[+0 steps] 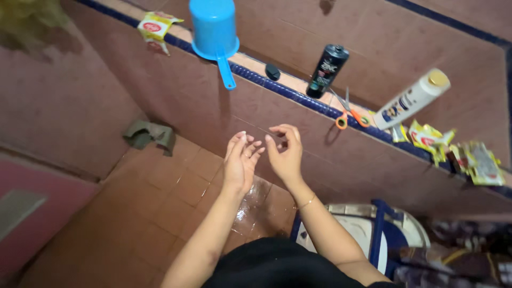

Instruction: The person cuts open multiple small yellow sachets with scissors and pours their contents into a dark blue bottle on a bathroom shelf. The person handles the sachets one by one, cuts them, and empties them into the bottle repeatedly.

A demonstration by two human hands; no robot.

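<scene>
Both hands are raised empty over the wet floor tiles (250,205), left hand (240,162) open-fingered, right hand (285,152) loosely curled, the black bottle (327,70) standing untouched, uncapped, on the ledge (298,93) beyond.

The mug (214,26) at the ledge's (298,88) far end is bright blue. The ledge has a dark blue tiled edge and a pale orange top. The bottle (327,70) is black, the other bottle (412,99) white with a gold cap. The scissors (348,113) have orange handles. The sachets (430,138) near the ledge's near end are yellow and red. The floor tiles (160,197) are brown-orange.
</scene>
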